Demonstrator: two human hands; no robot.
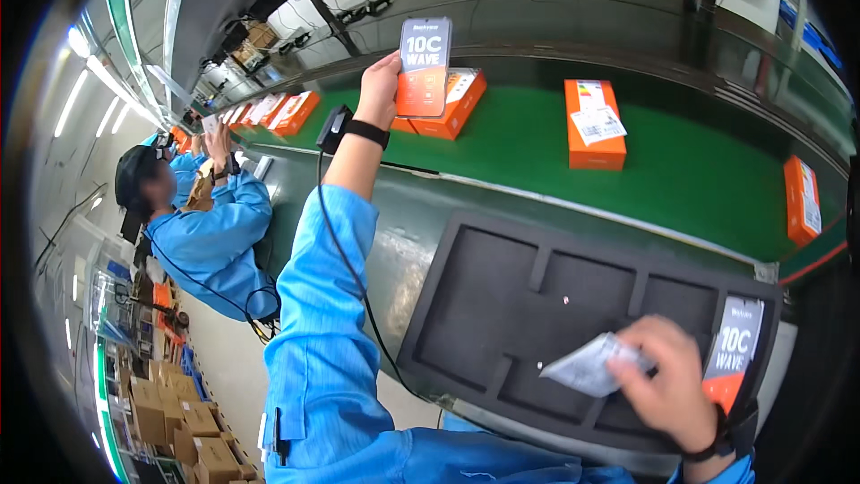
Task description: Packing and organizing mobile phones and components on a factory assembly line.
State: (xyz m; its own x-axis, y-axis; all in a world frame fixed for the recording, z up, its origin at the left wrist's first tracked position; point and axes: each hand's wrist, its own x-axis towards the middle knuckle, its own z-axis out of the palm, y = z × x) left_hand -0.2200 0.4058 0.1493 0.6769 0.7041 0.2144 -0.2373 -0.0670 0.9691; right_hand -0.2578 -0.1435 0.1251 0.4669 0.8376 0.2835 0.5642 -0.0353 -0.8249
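Head camera, and from where I stand it's a two-handed moment at the green belt (520, 151). The left hand (381, 90) reaches far out, fingers and thumb clamped on the left edge of a phone (424, 72), holding it upright with its grey-and-orange front toward the wearer. Behind the phone sits an orange box (464, 112); whether the two touch, I can't tell.

Down to the right, the right hand (665, 376) is closed on a crumpled, whitish sleeve (582, 367), a bit blurred, over the near compartments of the black tray (488, 291). In the tray's right-end compartment lies a second phone (736, 336), face up, its lower end close by the wrist.

I'd judge the step in hand to be handling one phone beside the boxes while the other hand deals with a wrapper. From here, the phone calls for a steady edge grip and a square, gentle approach to any surface; the sleeve calls for a lift clear of the second phone. The cable (345, 242) hanging along the left forearm wants watching, since it could snag. Further along, a co-worker (210, 224) in blue stands at the same line.
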